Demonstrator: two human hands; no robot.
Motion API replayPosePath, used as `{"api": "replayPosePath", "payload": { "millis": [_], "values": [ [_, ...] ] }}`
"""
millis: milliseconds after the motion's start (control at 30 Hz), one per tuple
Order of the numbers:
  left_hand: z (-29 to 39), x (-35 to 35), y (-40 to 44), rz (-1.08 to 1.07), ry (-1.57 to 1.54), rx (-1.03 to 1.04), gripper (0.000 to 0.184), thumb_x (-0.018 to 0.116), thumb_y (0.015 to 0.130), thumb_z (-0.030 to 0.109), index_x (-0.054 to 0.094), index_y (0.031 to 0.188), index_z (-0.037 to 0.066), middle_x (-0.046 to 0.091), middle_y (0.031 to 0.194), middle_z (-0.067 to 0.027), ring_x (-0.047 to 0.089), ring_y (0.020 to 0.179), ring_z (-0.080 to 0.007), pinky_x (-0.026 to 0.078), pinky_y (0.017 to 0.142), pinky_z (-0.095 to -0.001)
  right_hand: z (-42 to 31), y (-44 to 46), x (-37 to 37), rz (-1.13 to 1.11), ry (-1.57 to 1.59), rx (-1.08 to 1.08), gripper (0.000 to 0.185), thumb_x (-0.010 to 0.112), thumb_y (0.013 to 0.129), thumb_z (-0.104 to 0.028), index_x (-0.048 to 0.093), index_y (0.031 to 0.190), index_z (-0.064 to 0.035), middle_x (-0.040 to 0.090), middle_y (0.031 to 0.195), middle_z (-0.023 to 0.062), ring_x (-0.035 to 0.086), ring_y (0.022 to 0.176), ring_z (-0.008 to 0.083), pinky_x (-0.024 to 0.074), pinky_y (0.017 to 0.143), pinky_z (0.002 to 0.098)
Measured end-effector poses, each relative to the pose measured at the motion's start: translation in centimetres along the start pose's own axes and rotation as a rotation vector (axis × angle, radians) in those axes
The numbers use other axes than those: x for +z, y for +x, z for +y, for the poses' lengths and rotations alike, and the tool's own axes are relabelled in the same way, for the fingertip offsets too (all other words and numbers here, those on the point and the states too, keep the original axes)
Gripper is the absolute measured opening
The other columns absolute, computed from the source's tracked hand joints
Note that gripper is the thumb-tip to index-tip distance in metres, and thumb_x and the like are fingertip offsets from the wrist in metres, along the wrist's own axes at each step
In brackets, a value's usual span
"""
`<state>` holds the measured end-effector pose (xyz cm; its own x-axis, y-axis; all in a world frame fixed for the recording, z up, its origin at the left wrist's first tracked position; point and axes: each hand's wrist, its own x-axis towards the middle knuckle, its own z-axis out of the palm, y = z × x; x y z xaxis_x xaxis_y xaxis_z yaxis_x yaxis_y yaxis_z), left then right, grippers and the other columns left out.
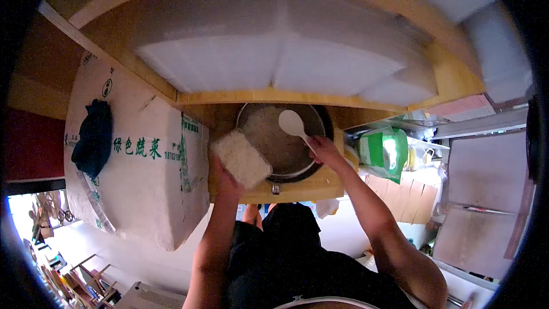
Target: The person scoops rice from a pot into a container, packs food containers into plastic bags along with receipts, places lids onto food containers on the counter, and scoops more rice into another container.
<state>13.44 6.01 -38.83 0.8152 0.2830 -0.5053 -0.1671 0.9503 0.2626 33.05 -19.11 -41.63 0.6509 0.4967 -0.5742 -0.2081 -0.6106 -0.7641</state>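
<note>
My left hand is closed around the side of a square container heaped with a pale, grainy food that looks like rice. It is tilted over the left edge of a large round pot. Inside the pot, greyish-white contents show toward the far left, and bare metal shows nearer me. In my right hand, a white spoon is gripped by its handle. The spoon's broad bowl hangs above the pot, apart from the container. Fingers of the left hand are partly hidden by the container.
A wooden shelf crosses just beyond the pot. To the left stands a big white foam box with green lettering and a dark cloth on it. On the right are a green-and-white bag and cardboard.
</note>
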Motion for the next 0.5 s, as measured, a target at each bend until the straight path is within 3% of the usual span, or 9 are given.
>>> {"api": "replayPosePath", "payload": {
  "millis": [67, 100, 167, 233, 367, 500],
  "values": [
    [-0.5, -1.2, -0.8, 0.126, 0.129, 0.06, 0.06, 0.042, 0.088, 0.056, 0.045, 0.127, 0.01, 0.053, 0.122, -0.0101, 0.053, 0.108, -0.0303, 0.046, 0.089, -0.0479, 7.7, 11.0, 4.1, 0.087, -0.85, -0.457, 0.028, 0.057, 0.08, -0.029, 0.06, 0.093, -0.0044, 0.061, 0.08, 0.0095, 0.057, 0.078, 0.0218, 0.0454, 0.067, 0.0359],
    [-0.9, -1.5, -1.6, 0.108, 0.138, 0.055, 0.061, 0.043, 0.087, 0.057, 0.045, 0.127, 0.01, 0.053, 0.122, -0.0103, 0.053, 0.108, -0.0302, 0.047, 0.089, -0.0473, 12.9, 17.3, 6.7, 0.252, -1.34, -0.788, 0.026, 0.058, 0.079, -0.025, 0.059, 0.094, -0.0043, 0.062, 0.084, 0.011, 0.058, 0.084, 0.0245, 0.0461, 0.071, 0.0384],
    [-1.5, -1.5, -3.5, 0.074, 0.165, 0.041, 0.064, 0.044, 0.086, 0.059, 0.044, 0.127, 0.01, 0.052, 0.123, -0.0107, 0.054, 0.107, -0.03, 0.047, 0.088, -0.046, 7.9, 18.4, 9.3, 0.154, -1.003, -0.448, 0.025, 0.057, 0.079, -0.024, 0.06, 0.094, -0.0043, 0.062, 0.085, 0.0116, 0.058, 0.084, 0.0249, 0.0466, 0.071, 0.0388],
    [-1.7, -2.5, -4.6, 0.077, 0.115, -0.006, 0.064, 0.044, 0.086, 0.059, 0.043, 0.128, 0.01, 0.051, 0.124, -0.011, 0.053, 0.109, -0.0307, 0.046, 0.09, -0.0466, 4.3, 20.1, 11.7, 0.161, -0.857, -0.246, 0.025, 0.057, 0.08, -0.024, 0.061, 0.095, -0.0043, 0.063, 0.086, 0.0122, 0.059, 0.083, 0.0253, 0.0471, 0.071, 0.0392],
    [-0.7, -3.4, -6.9, 0.17, -0.097, -0.131, 0.058, 0.035, 0.092, 0.052, 0.041, 0.131, 0.01, 0.049, 0.128, -0.011, 0.049, 0.114, -0.0317, 0.042, 0.094, -0.0489, 1.0, 20.8, 16.5, 0.188, -0.801, -0.137, 0.024, 0.056, 0.082, -0.022, 0.062, 0.096, -0.0043, 0.063, 0.087, 0.0134, 0.06, 0.083, 0.0261, 0.0481, 0.071, 0.04],
    [0.1, -3.8, -7.0, 0.118, -0.058, -0.099, 0.062, 0.043, 0.087, 0.054, 0.042, 0.13, 0.01, 0.05, 0.126, -0.011, 0.05, 0.112, -0.0319, 0.043, 0.093, -0.0483, 1.0, 17.3, 18.0, 0.194, -0.632, -0.197, 0.024, 0.055, 0.083, -0.021, 0.063, 0.098, -0.0043, 0.064, 0.089, 0.0146, 0.062, 0.083, 0.0268, 0.0492, 0.071, 0.0408]
  ]
}}
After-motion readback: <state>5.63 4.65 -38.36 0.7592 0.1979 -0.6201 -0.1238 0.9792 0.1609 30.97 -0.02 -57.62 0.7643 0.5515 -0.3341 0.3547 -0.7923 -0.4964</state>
